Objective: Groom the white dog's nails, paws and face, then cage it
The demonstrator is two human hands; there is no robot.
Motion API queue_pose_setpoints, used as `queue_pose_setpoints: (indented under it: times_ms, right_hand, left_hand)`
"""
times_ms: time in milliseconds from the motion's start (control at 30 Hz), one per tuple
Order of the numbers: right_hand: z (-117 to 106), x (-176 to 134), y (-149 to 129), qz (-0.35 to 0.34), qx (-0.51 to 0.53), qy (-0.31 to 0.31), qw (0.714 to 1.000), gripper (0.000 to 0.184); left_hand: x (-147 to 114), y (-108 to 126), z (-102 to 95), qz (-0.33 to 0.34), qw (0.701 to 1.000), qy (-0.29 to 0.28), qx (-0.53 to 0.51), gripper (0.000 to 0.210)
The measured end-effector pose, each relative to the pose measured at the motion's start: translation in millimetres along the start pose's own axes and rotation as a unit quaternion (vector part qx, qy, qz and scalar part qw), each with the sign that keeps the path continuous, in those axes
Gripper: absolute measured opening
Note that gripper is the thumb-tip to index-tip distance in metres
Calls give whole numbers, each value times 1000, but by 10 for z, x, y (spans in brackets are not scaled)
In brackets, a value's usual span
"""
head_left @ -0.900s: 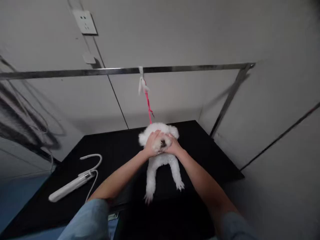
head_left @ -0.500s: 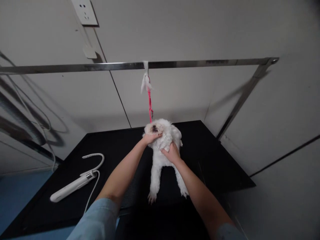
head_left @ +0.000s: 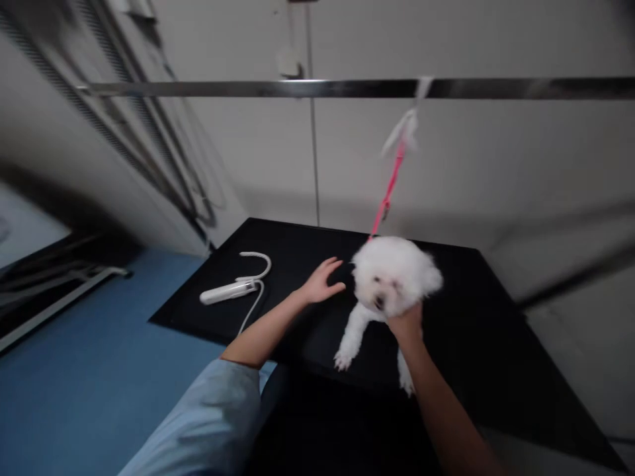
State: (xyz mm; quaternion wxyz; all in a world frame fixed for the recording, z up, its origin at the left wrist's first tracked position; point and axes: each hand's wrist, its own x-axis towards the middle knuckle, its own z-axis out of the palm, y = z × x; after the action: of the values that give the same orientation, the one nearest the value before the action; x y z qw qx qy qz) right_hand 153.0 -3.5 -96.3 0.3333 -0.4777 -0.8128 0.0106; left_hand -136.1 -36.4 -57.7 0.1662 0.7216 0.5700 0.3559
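Observation:
A fluffy white dog point(head_left: 391, 271) is on the black table point(head_left: 302, 258), its head low and its front legs stretched toward me. My right hand point(head_left: 407, 324) holds it under the chin and chest, the fingers partly buried in fur. To the left of the dog's head, my left hand point(head_left: 323, 283) is in the air with fingers and thumb spread, apart from the fur and holding nothing. A pink leash point(head_left: 391, 188) runs from near the dog's neck up to a white cloth tie point(head_left: 403, 131) on the metal bar point(head_left: 347, 88).
A white handheld clipper-like device point(head_left: 228, 291) with a curled cord lies on the table's left part. Ribbed hoses point(head_left: 106, 119) hang along the wall at left. Blue floor point(head_left: 124, 350) and a metal-framed stand point(head_left: 64, 301) are beyond the table's left edge.
My left hand has let go of the dog's muzzle and moved left, opening. The dog's head has come down from its upturned pose. The view has swung left.

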Motion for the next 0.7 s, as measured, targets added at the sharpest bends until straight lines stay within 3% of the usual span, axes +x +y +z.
queue_pose_setpoints:
  times_ms: [33,67,100,200,267,367,433,500,600,700]
  right_hand:
    - [43,-168,43,-8,8,-10,1000,38]
    - [95,-373,62,-9,16,-16,1000,36]
    - [153,-611,50,5,24,-18,1000,35]
    - [333,-1398,-204,87,66,-47,993,32]
    - [410,-1823,-512,135,120,-65,981,40]
    - [378,-2091,-980,132,216,-139,957,42]
    - [277,-2029,-1198,118,280,-193,933,38]
    - [153,-1826,-1344,117,334,-223,909,32]
    - [-42,-1400,-1562,98,395,-238,882,40]
    - [-241,-1081,-1900,29,471,-319,822,70]
  left_hand:
    - [-281,-233,-237,-89,991,34,99,60]
    - [-566,-452,-493,-188,962,53,189,53]
    - [-837,-649,-750,-241,943,68,218,53]
    - [-1430,-1088,-1369,-316,915,65,243,54]
    - [-1592,-1266,-1571,-323,913,36,246,44]
    - [-1623,-1362,-1584,-307,918,-9,251,39]
    - [-1621,-1285,-1481,-278,930,-23,240,35]
    - [-1665,-1054,-1341,-240,952,8,192,33]
    - [-1858,-382,-1083,-183,975,129,8,42]
    - [-2100,450,-807,-45,968,113,-220,60]
